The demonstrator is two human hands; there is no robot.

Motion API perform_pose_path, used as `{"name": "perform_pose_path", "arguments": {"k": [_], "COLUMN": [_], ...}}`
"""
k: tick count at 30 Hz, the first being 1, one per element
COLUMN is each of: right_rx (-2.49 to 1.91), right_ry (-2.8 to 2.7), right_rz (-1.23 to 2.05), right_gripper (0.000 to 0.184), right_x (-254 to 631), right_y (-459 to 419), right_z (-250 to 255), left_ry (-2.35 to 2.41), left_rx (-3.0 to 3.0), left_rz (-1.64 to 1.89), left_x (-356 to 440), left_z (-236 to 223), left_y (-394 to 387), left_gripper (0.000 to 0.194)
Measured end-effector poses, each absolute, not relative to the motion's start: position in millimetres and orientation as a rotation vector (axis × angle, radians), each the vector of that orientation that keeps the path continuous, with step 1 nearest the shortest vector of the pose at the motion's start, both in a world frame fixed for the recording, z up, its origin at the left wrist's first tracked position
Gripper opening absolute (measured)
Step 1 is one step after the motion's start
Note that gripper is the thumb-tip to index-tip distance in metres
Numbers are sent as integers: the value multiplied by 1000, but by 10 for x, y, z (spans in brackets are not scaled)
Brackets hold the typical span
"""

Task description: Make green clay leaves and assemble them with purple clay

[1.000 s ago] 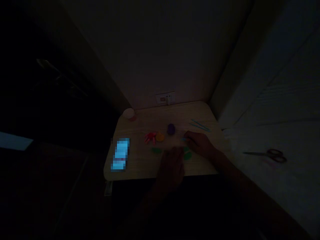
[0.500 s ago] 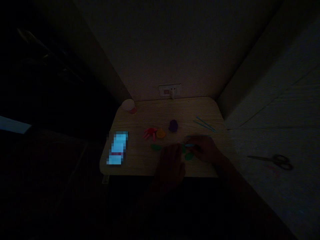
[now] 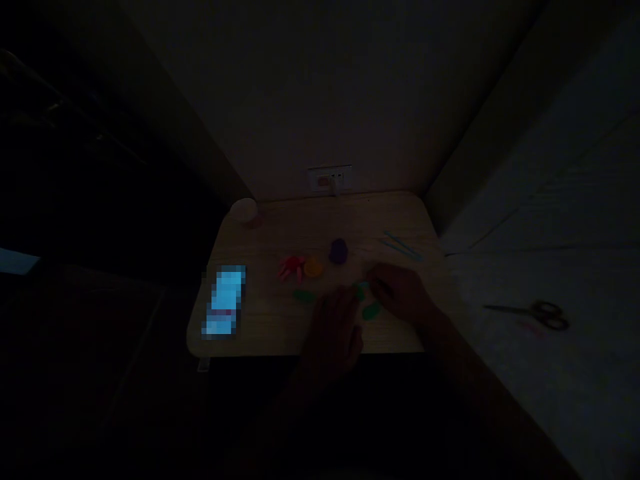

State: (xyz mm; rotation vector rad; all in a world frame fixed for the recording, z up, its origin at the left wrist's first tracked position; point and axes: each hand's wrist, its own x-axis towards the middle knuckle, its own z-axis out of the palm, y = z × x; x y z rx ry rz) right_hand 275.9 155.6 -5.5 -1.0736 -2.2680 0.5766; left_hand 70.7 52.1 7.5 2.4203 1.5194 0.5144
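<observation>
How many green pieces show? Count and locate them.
3: one green piece left of the left hand, another between it and the right hand, a third just below that. The hands may hide more.

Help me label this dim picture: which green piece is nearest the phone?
The green piece left of the left hand; the others lie near the right hand.

The flat pieces [image 3: 371,311] are green, the ball [image 3: 339,251] purple, the disc [image 3: 313,267] orange, the sticks [image 3: 406,249] blue
</observation>
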Motion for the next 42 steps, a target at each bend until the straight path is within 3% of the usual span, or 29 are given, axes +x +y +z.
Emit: {"name": "perform_pose_path", "arguments": {"k": [20,37,42], "right_rx": [-1117,-1183,-1153], "right_ry": [-2317,-2264,-2263], "right_rz": [280,274,329], "right_gripper": [26,23,21], "right_x": [2699,2753,2758], "right_y": [1548,1546,1542], "right_z": [-70,-66,-61], "left_ry": [1607,1550,1502], "left_rx": [2396,2434,2438], "left_rz": [576,459,550], "left_x": [730,741,737], "left_z": [68,111,179], "left_y": [503,544,612], "left_gripper": [57,61,48]}}
